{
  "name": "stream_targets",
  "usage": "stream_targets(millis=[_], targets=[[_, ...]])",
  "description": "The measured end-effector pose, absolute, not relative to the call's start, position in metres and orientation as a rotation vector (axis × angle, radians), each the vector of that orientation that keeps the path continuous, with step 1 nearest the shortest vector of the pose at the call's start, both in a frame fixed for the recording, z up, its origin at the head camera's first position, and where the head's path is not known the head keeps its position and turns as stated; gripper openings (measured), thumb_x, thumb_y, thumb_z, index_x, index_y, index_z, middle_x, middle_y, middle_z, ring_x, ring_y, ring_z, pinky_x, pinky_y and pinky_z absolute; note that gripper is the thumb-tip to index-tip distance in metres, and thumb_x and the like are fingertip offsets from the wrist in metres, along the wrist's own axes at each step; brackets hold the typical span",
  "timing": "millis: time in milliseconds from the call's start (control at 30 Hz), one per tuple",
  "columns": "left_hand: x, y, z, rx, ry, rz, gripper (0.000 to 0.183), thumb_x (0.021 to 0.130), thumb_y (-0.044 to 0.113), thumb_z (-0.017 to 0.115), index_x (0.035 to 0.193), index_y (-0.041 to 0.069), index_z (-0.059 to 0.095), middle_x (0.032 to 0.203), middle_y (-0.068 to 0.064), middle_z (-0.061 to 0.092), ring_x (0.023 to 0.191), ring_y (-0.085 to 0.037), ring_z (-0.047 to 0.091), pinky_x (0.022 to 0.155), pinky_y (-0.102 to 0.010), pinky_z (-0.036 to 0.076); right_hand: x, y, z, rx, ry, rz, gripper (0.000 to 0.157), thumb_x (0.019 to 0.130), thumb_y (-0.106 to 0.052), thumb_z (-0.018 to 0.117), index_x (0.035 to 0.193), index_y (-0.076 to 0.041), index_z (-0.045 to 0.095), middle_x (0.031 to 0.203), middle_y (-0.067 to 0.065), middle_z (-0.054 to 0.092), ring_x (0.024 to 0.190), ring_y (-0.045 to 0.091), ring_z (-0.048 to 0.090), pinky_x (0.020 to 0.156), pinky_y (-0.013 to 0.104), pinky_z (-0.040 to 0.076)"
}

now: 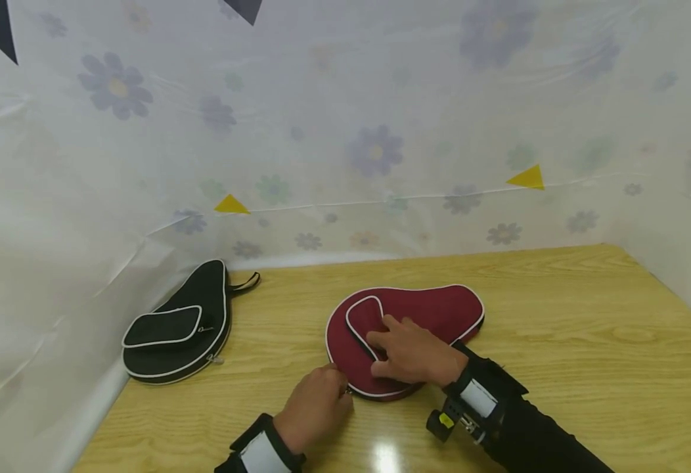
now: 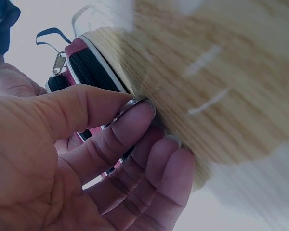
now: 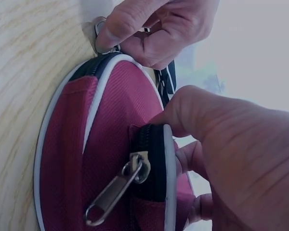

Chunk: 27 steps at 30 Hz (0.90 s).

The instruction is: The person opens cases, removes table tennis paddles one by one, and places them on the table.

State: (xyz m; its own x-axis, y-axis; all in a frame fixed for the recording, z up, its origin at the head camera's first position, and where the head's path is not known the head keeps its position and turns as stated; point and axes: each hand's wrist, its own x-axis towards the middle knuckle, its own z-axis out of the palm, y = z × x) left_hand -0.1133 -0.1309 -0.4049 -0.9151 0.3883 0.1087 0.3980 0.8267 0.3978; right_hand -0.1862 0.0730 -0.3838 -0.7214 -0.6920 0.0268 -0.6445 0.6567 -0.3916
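A dark red table tennis bat case (image 1: 434,305) with white piping lies on the table, its narrow end toward the right. At its near left edge my left hand (image 1: 318,401) pinches the metal zipper pull (image 3: 100,29) of the main zip between thumb and forefinger. My right hand (image 1: 413,351) presses on the case with spread fingers, over the small front pocket (image 1: 366,318). In the right wrist view the thumb lies by the pocket's edge, close to its own dangling zipper pull (image 3: 108,198). Part of the pocket is hidden under this hand.
A black bat case (image 1: 174,358) with white piping and a wrist loop lies at the left edge of the wooden table (image 1: 576,341). Flower-patterned sheeting (image 1: 322,157) hangs behind the table and along its sides.
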Motion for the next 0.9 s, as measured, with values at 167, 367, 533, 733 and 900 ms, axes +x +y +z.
stream_targets(millis=[167, 367, 533, 733, 900], targets=[[-0.114, -0.131, -0.405, -0.639, -2.985, -0.668, 0.033, 0.076, -0.002, 0.068, 0.055, 0.014, 0.048, 0.065, 0.009, 0.044, 0.059, -0.003, 0.035, 0.05, -0.022, 0.03, -0.187, 0.078, -0.386, -1.271, 2.769, -0.54, 0.015, 0.083, -0.021, 0.062, 0.079, -0.017, 0.049, 0.08, -0.004, 0.037, 0.08, 0.016, 0.034, 0.074, 0.036, 0.026], [-0.114, -0.13, -0.403, -0.636, -2.989, -0.682, 0.034, 0.077, -0.003, 0.067, 0.055, 0.014, 0.047, 0.065, 0.009, 0.044, 0.059, -0.003, 0.034, 0.05, -0.022, 0.03, -0.186, 0.081, -0.387, -1.28, 2.796, -0.573, 0.017, 0.086, -0.02, 0.063, 0.08, -0.017, 0.048, 0.09, 0.0, 0.038, 0.081, 0.022, 0.031, 0.06, 0.032, 0.031], [-0.114, -0.13, -0.403, -0.643, -2.998, -0.688, 0.035, 0.078, -0.002, 0.067, 0.054, 0.014, 0.046, 0.064, 0.009, 0.042, 0.058, -0.003, 0.033, 0.05, -0.022, 0.029, -0.186, 0.083, -0.387, -1.284, 2.803, -0.593, 0.019, 0.087, -0.018, 0.065, 0.079, -0.018, 0.047, 0.094, 0.0, 0.038, 0.081, 0.023, 0.031, 0.049, 0.027, 0.029], [-0.114, -0.131, -0.402, -0.666, -3.001, -0.709, 0.036, 0.077, -0.003, 0.066, 0.055, 0.014, 0.045, 0.064, 0.009, 0.04, 0.058, -0.003, 0.034, 0.05, -0.021, 0.029, -0.188, 0.086, -0.382, -1.443, 2.765, -0.541, 0.026, 0.088, -0.015, 0.067, 0.075, -0.017, 0.045, 0.085, -0.004, 0.034, 0.08, 0.018, 0.029, 0.061, 0.027, 0.027], [-0.116, -0.133, -0.402, -0.677, -3.011, -0.722, 0.034, 0.078, -0.003, 0.067, 0.056, 0.014, 0.047, 0.064, 0.01, 0.04, 0.059, -0.003, 0.034, 0.05, -0.022, 0.029, -0.19, 0.09, -0.376, -1.458, 2.724, -0.497, 0.026, 0.086, -0.015, 0.072, 0.076, -0.017, 0.048, 0.085, -0.006, 0.035, 0.08, 0.015, 0.03, 0.07, 0.029, 0.028]])
